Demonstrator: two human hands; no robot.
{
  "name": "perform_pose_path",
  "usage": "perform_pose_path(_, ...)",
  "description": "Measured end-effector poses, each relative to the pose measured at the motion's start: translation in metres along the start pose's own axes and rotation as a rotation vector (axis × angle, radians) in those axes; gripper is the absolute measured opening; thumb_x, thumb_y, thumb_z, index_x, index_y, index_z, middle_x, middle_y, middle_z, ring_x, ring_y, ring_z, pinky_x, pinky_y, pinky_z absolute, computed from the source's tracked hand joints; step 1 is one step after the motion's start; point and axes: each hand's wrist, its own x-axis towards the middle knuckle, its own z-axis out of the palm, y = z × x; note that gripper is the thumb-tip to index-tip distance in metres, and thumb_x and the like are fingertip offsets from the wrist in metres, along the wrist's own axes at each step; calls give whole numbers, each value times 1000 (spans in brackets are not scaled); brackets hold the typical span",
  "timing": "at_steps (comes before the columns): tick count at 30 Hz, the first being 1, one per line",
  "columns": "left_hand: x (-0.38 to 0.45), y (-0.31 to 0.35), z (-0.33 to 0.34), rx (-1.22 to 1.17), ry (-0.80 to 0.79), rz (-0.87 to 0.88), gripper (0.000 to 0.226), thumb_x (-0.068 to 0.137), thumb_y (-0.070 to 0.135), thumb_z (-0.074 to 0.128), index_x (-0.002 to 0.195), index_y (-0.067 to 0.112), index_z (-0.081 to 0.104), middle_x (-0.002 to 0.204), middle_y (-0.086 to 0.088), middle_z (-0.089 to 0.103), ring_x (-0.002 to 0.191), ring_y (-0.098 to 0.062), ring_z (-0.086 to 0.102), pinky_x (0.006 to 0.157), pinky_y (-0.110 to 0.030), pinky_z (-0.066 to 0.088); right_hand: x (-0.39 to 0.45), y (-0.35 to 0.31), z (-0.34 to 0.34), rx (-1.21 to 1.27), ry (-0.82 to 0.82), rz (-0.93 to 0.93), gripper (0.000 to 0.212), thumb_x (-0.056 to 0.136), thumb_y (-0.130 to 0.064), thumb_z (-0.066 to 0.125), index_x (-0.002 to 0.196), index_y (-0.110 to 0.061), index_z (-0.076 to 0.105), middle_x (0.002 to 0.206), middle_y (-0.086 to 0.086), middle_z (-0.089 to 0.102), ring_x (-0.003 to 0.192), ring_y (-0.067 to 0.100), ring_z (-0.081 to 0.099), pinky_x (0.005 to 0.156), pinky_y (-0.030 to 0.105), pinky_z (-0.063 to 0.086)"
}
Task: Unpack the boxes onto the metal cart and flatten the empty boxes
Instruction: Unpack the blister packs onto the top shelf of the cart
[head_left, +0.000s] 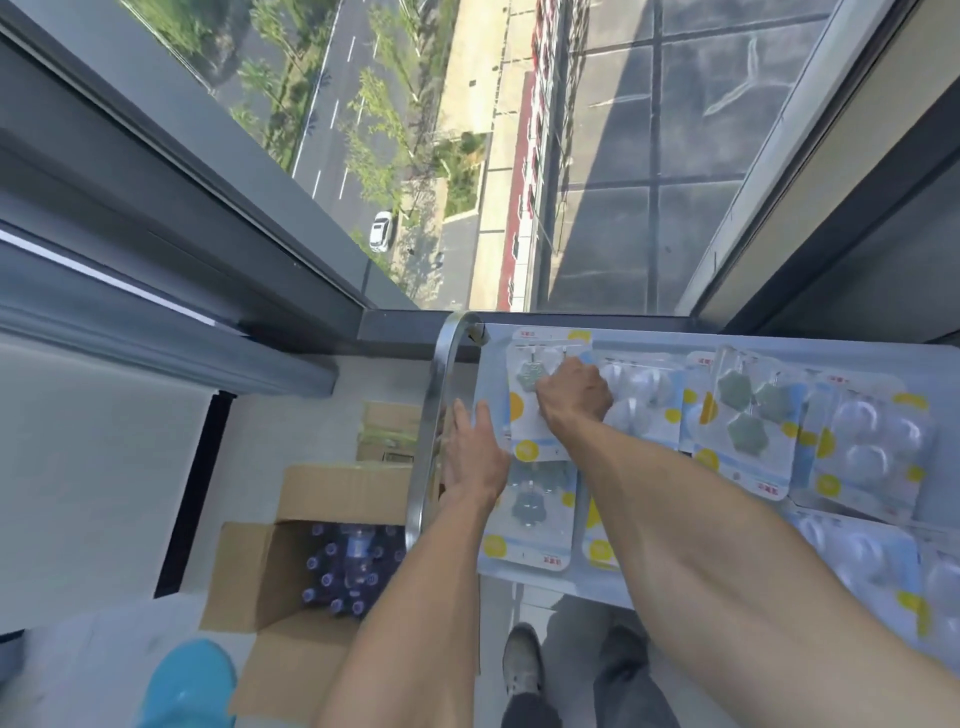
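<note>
On the metal cart (491, 358) by the window, blister packs lie in rows, the right hand (574, 397) pressing curled fingers on a pack (530, 415) at its far left corner, the left hand (475, 452) flat at its left edge, beside an open cardboard box (260, 571) of bottles (350, 564) on the floor.

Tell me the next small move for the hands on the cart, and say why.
Probably let go and reach down for more. The right hand presses a blister pack at the metal cart tray's far left corner while the left hand steadies its edge, so it looks placed. The open cardboard box on the floor holds purple-capped bottles.
</note>
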Motion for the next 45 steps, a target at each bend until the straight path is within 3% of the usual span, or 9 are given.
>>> perform_pose_path(8, -23, 14, -36, 47, -21, 152, 59, 89, 7, 59, 143, 16, 37, 157, -18, 19, 124, -38, 47, 97, -43, 45, -59, 22, -19, 26, 70, 39, 24, 89, -11, 49, 106, -4, 64, 113, 17, 64, 105, 36, 62, 83, 37, 50)
perform_pose_path(14, -61, -15, -94, 170, 167, 431, 45, 87, 10, 54, 131, 14, 47, 134, -13, 43, 108, -33, 54, 83, -40, 43, -159, 30, 1, -44, 35, 39, 25, 91, -14, 49, 111, -6, 63, 117, 17, 63, 108, 35, 61, 83, 35, 49)
perform_pose_path(17, -85, -63, -125, 135, 223, 408, 46, 88, 12, 54, 134, 13, 48, 134, -14, 45, 112, -32, 52, 86, -41, 44, -219, 21, 26, -49, 39, 74, 25, 95, -19, 51, 115, -9, 61, 119, 13, 62, 110, 32, 61, 81, 34, 49)
perform_pose_path(21, -117, -150, -153, 151, 169, 448, 55, 88, 12, 57, 140, 16, 41, 147, -17, 34, 123, -32, 47, 97, -43, 44, -296, 6, 69, -15, 58, 148, 25, 89, -19, 53, 110, -9, 63, 116, 12, 65, 108, 31, 62, 82, 32, 49)
perform_pose_path(24, -135, -222, -167, 144, 159, 401, 54, 87, 11, 60, 138, 15, 42, 144, -14, 35, 119, -29, 48, 97, -39, 43, -345, -7, 102, 29, 42, 149, 24, 87, -18, 53, 106, -10, 66, 114, 14, 66, 107, 31, 63, 80, 31, 48)
perform_pose_path(28, -164, -310, -148, 117, 104, 257, 41, 88, 11, 59, 128, 15, 49, 131, -12, 45, 109, -25, 53, 89, -36, 47, -397, -13, 144, 53, -40, 164, 24, 88, -17, 56, 106, -12, 70, 111, 13, 69, 107, 29, 64, 83, 29, 50)
perform_pose_path(32, -204, -372, -112, 150, -70, 183, 57, 90, 17, 58, 143, 18, 39, 137, -14, 42, 121, -30, 50, 97, -41, 47, -438, -4, 171, 36, -125, 188, 29, 87, -18, 54, 110, -9, 69, 117, 15, 68, 112, 30, 63, 88, 29, 50)
perform_pose_path(39, -261, -388, -80, 149, -131, 164, 50, 92, 18, 53, 140, 16, 41, 139, -15, 43, 119, -33, 52, 94, -44, 50, -483, 24, 188, 82, -147, 163, 34, 81, -16, 52, 110, -9, 69, 114, 17, 68, 109, 32, 64, 87, 30, 51)
perform_pose_path(45, -287, -341, -47, 140, -126, 177, 46, 90, 19, 54, 135, 15, 45, 136, -15, 46, 118, -33, 53, 93, -43, 50, -495, 97, 178, 101, -123, 226, 32, 83, -16, 53, 111, -11, 68, 117, 15, 67, 109, 32, 64, 86, 31, 51)
